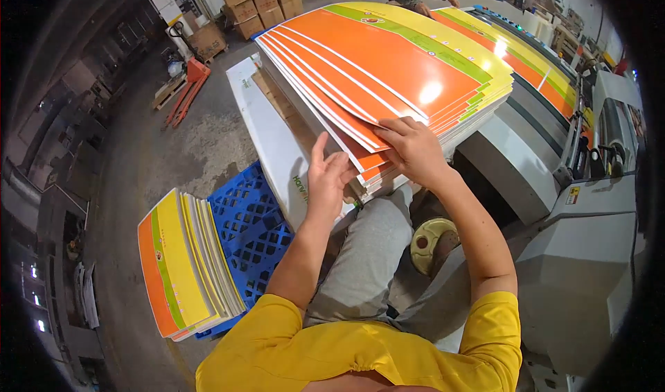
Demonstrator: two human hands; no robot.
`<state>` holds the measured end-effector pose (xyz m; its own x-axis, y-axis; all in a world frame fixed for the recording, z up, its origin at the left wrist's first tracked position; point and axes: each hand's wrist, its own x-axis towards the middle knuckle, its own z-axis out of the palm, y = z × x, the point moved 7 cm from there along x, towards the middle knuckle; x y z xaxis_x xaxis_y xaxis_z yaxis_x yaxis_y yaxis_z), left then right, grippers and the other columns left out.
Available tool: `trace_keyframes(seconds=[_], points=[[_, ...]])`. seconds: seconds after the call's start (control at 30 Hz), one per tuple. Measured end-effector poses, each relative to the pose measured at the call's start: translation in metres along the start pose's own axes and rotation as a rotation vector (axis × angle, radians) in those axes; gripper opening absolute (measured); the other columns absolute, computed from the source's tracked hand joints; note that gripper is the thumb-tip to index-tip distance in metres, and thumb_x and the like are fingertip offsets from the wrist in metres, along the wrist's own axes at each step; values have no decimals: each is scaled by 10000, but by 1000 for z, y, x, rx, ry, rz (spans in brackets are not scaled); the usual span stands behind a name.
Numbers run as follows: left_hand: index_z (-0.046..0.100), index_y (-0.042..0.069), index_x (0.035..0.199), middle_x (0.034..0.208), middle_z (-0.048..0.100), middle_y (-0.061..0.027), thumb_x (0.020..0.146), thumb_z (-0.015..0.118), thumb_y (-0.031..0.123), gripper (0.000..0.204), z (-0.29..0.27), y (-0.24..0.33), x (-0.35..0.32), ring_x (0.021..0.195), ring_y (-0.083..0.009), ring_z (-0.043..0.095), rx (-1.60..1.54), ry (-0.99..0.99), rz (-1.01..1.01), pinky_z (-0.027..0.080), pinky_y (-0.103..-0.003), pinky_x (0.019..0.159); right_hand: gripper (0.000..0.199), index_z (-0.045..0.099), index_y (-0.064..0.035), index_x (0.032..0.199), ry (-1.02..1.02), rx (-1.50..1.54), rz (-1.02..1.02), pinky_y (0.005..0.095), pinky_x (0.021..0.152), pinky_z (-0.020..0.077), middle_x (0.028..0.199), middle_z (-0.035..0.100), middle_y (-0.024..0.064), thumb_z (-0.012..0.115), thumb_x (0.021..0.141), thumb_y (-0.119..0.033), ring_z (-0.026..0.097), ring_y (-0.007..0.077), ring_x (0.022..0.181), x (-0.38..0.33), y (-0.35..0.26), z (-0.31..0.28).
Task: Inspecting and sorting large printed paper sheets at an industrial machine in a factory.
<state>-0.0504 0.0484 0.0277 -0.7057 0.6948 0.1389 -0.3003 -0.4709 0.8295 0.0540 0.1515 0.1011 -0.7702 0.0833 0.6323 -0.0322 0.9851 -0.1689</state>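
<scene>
A tall stack of glossy printed sheets (388, 59), orange, green and yellow with white borders, lies in front of me. Its upper sheets are fanned out in steps toward the left. My right hand (413, 151) pinches the near corner of several sheets, lifting them a little above those below. Beside the left edge of the same stack is my left hand (329, 176), fingers apart and partly curled. Its fingertips are close to the sheet edges; whether they touch cannot be made out.
At the lower left, more printed sheets (187, 260) lean on a blue plastic pallet (253, 212). A white board (260, 135) lies under the stack's left side. Grey machinery (582, 253) stands at right. Beyond are a co-worker's hand (422, 8), an orange pallet jack (192, 87) and cartons (263, 4).
</scene>
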Motion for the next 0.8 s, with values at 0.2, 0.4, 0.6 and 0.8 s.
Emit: trace_keyframes(seconds=[0.2, 0.4, 0.6, 0.8], points=[[334, -41, 1276, 968, 589, -106, 885, 480, 71, 432, -4, 0, 12, 844, -155, 609, -43, -65, -82, 533, -269, 709, 468, 569, -138, 1121, 184, -106, -292, 338, 716, 465, 1132, 560, 77, 587, 660, -62, 571, 229, 850, 6, -47, -18], [487, -33, 1115, 991, 604, -103, 881, 517, 107, 274, 1, -2, 12, 854, -149, 617, -24, -116, -102, 535, -265, 689, 303, 633, -92, 958, 144, -99, -213, 367, 771, 451, 1180, 533, 99, 592, 658, -99, 544, 267, 928, -5, -16, -7], [469, -13, 1135, 940, 603, -97, 874, 563, 188, 343, 0, -2, 13, 790, -147, 621, 64, -34, -86, 534, -269, 654, 211, 656, -42, 860, 176, -57, -92, 410, 857, 412, 1200, 514, 125, 615, 759, -223, 508, 307, 1009, -5, -18, -1], [456, -25, 1146, 922, 607, -88, 886, 529, 160, 327, -2, -5, 10, 756, -127, 619, 59, 31, -93, 512, -231, 627, 264, 637, -16, 929, 298, 476, 419, 336, 739, 455, 1006, 613, 98, 591, 821, -252, 588, 222, 834, -3, 37, 11]])
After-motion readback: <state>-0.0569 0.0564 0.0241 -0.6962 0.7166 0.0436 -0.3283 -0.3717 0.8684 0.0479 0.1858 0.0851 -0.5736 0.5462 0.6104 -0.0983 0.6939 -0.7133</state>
